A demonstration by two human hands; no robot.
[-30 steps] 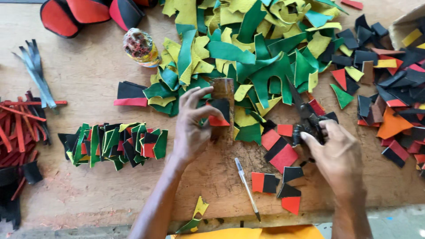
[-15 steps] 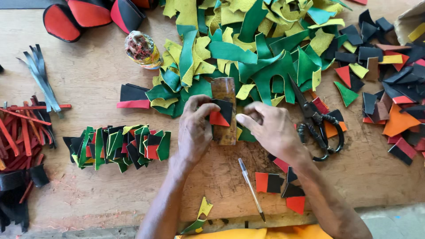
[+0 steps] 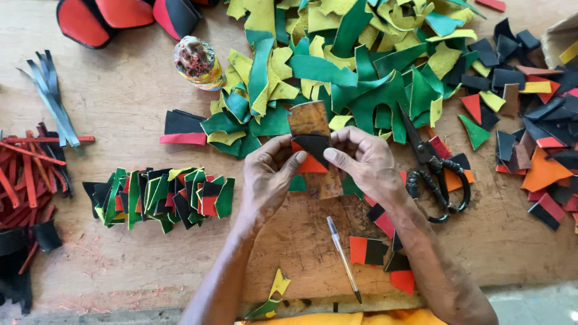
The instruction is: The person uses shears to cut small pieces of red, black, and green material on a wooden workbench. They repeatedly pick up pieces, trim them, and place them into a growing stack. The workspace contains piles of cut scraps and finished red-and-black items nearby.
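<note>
Across the wooden table (image 3: 108, 108), biggest thing is the loose heap of green and yellow leather scraps (image 3: 355, 66), uncut or offcut, can't tell which; it fills the top centre. Right of it sits a spread of black, red and orange pieces (image 3: 542, 138), unsorted. At left edge lies a bundle of red strips (image 3: 24, 168) w/ grey strips (image 3: 51, 102) above. Left of centre is a neat row of small stacked pieces (image 3: 159, 195), green, black, red, yellow, overlapped like a fan; judged, that's the finished share so far, small vs. the heaps.

Near the table's front edge a few red-and-black pieces (image 3: 370, 250) lie loose beside a pen (image 3: 343, 259). Black-handled scissors (image 3: 433, 168) rest just right of the hands, nobody touching them. A small bottle (image 3: 197, 61) lies at the heap's left rim.

Centre: both hands hold up a brown template (image 3: 313, 144), upright-ish, just above the table, w/ a black-and-red piece (image 3: 313, 153) pressed on its face. Left hand (image 3: 268, 177) has its fingers clamped on the left edge, thumb on the red part. Right hand (image 3: 367, 159) has its fingers pinched on the right edge, thumb tip on the black part.

Judged: one piece is being matched to the template, not yet marked or trimmed; most material is unprocessed, so work is early to mid.
</note>
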